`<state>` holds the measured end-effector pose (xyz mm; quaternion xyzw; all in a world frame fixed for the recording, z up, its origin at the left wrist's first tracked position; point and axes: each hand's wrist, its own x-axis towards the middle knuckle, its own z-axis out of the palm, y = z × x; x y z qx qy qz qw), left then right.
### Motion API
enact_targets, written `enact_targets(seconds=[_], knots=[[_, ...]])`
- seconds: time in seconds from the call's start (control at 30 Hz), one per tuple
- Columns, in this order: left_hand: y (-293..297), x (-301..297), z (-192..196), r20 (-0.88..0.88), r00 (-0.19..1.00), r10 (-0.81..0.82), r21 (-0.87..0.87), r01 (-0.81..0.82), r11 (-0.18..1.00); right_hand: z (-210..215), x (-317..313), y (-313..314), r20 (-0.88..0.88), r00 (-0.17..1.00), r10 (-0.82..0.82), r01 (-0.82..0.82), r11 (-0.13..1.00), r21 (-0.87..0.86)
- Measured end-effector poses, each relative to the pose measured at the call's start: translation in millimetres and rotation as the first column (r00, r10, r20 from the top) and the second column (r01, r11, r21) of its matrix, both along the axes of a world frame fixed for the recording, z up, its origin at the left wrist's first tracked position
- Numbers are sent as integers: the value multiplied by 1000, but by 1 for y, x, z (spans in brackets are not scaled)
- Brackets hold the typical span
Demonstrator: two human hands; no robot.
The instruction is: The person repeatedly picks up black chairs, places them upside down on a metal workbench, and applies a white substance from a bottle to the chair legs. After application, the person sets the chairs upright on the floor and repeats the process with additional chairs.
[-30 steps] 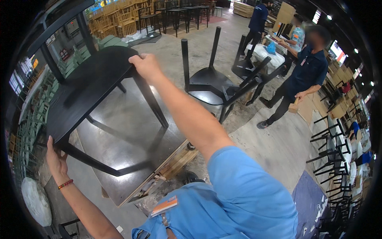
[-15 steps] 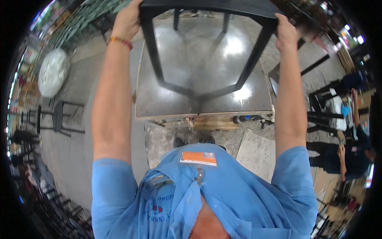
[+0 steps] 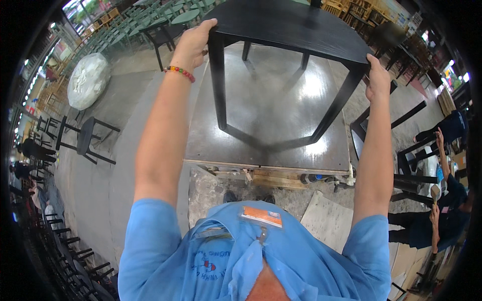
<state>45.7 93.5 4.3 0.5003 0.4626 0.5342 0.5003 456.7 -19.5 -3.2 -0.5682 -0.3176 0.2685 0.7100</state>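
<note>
A black wooden chair (image 3: pixel 286 25) stands on a glossy dark-topped platform (image 3: pixel 261 143) in front of me, its legs mirrored in the surface. My left hand (image 3: pixel 195 42) is closed round the seat's left front corner, thumb on top and fingers partly hidden beneath the edge. At the seat's right front corner, my right hand (image 3: pixel 377 80) grips the rim in the same way. Both arms are stretched forward. The upper part of the chair runs out of the picture at the top, where only a piece of a post shows.
To the left are a black chair (image 3: pixel 86 136) on the floor and a white wrapped bundle (image 3: pixel 89 80). Green chairs (image 3: pixel 135 27) crowd the far left. At right, a person in dark clothes (image 3: pixel 427 223) works beside black chair frames (image 3: pixel 414 163). Black furniture parts line the lower left.
The view has shifted upward, so more of the seat and the green chairs beyond now shows. Both hands keep their hold on the same seat corners.
</note>
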Motion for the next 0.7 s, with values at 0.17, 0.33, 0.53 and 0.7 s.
enact_targets(seconds=[0.17, 0.33, 0.53, 0.7], knots=[[-6, 11, 5, 20, 999, -41, -24, 41, 999, 2, 17, -4, 81, 997, -10, 17, 996, -82], [-13, 20, 10, 44, 999, 27, -51, -25, 998, 5, 21, -2, 78, 997, 28, -22, 996, -84], [18, 16, -5, 57, 998, -3, -21, 5, 1000, -33, 36, -33, 133, 991, -7, 9, 1000, -11], [21, -7, -1, 19, 998, 67, -127, -64, 990, -212, 37, -172, 6, 916, 400, -346, 799, -492]])
